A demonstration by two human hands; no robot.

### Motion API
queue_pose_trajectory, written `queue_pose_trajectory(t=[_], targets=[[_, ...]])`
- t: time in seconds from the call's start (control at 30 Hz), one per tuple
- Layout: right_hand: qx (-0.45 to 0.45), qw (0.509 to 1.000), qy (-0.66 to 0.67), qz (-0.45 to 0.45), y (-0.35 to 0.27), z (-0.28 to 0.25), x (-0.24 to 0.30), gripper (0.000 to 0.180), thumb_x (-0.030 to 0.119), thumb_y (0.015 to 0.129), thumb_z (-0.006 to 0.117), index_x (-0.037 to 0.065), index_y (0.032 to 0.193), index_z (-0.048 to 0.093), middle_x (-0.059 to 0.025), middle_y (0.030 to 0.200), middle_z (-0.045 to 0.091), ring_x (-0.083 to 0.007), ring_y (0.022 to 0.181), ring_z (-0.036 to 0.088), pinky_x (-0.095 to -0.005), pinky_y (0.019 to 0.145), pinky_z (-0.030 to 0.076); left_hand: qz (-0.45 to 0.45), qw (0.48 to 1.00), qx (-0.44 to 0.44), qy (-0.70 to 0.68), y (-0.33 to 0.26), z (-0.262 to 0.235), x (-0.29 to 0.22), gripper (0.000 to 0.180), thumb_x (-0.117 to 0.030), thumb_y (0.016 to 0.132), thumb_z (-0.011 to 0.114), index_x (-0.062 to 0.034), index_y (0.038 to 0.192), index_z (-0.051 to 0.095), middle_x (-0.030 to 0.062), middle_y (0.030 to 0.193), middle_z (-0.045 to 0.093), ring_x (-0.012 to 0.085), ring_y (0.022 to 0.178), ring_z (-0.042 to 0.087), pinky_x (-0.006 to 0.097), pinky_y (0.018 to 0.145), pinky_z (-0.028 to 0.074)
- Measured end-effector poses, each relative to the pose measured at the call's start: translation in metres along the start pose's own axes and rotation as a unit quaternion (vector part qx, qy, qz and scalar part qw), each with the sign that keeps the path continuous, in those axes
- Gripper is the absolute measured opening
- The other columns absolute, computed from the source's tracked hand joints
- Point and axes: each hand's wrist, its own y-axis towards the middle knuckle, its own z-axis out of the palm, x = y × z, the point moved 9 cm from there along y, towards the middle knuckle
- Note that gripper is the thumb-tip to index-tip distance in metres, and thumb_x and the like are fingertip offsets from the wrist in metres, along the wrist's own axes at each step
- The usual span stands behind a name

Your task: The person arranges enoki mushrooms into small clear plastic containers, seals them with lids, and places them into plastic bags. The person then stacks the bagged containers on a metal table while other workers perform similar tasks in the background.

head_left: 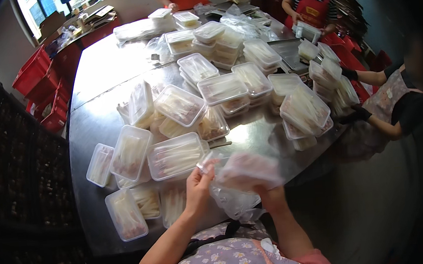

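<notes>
My right hand (273,198) grips a clear plastic food container (250,171) from below, tilted above the table's near edge. Pinkish contents show through it, blurred by motion. Between finger and thumb, my left hand (199,188) pinches the edge of a thin clear plastic bag (236,200). The bag hangs crumpled below and beside the container; whether it wraps any of it I cannot tell. Just beyond my left hand lies a lidded container (175,157) of long pale sticks. Another such container (131,153) leans next to it, on a loose pile.
Stacked lidded containers (222,88) cover much of the metal table (88,118). At right, a co-worker's dark-gloved hand (356,114) reaches toward a stack (305,108). Two more people in red aprons stand at the far side. Red crates (37,72) stand at left.
</notes>
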Motion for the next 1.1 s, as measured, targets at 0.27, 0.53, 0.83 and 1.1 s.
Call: queue_pose_trajectory(t=[0.27, 0.53, 0.83, 1.1], targets=[[0.265, 0.882, -0.389, -0.019, -0.007, 0.065, -0.023, 0.045, 0.007, 0.066, 0.068, 0.002, 0.110, 0.058, -0.0146, 0.113, 0.060, -0.0355, 0.105, 0.056, -0.0422, 0.094, 0.042, 0.084, 0.985, -0.018, 0.152, -0.018, -0.039, -0.030, 0.023, -0.006, 0.095, 0.048, -0.0007, 0.112, 0.062, -0.0004, 0.080, 0.058, 0.0054, 0.070, 0.049, 0.020, 0.066, 0.040], [0.427, 0.753, -0.474, 0.163, -0.019, 0.064, -0.073, 0.046, 0.022, 0.078, 0.069, 0.000, 0.116, 0.054, -0.0242, 0.119, 0.055, -0.0400, 0.107, 0.054, -0.0439, 0.089, 0.044, 0.127, 0.984, 0.073, 0.099, -0.049, -0.009, -0.043, 0.034, 0.003, 0.094, 0.039, -0.0053, 0.123, 0.054, 0.0109, 0.103, 0.065, 0.0122, 0.070, 0.060, 0.025, 0.063, 0.049], [0.232, 0.844, -0.432, 0.218, 0.000, 0.036, -0.078, 0.048, 0.033, 0.088, 0.060, 0.005, 0.125, 0.047, -0.0237, 0.115, 0.059, -0.0410, 0.104, 0.057, -0.0453, 0.089, 0.045, 0.256, 0.911, 0.198, 0.254, -0.082, 0.000, -0.057, 0.039, 0.011, 0.087, 0.037, 0.0004, 0.119, 0.057, 0.0154, 0.120, 0.059, 0.0175, 0.079, 0.065, 0.027, 0.069, 0.052], [0.310, 0.843, -0.421, 0.129, 0.002, 0.039, -0.074, 0.041, 0.034, 0.088, 0.062, 0.008, 0.119, 0.062, -0.0189, 0.129, 0.053, -0.0354, 0.125, 0.043, -0.0441, 0.104, 0.033, 0.159, 0.962, 0.100, 0.197, -0.060, -0.048, -0.049, 0.045, 0.014, 0.085, 0.038, -0.0008, 0.125, 0.053, 0.0134, 0.129, 0.055, 0.0163, 0.086, 0.062, 0.026, 0.072, 0.053]])
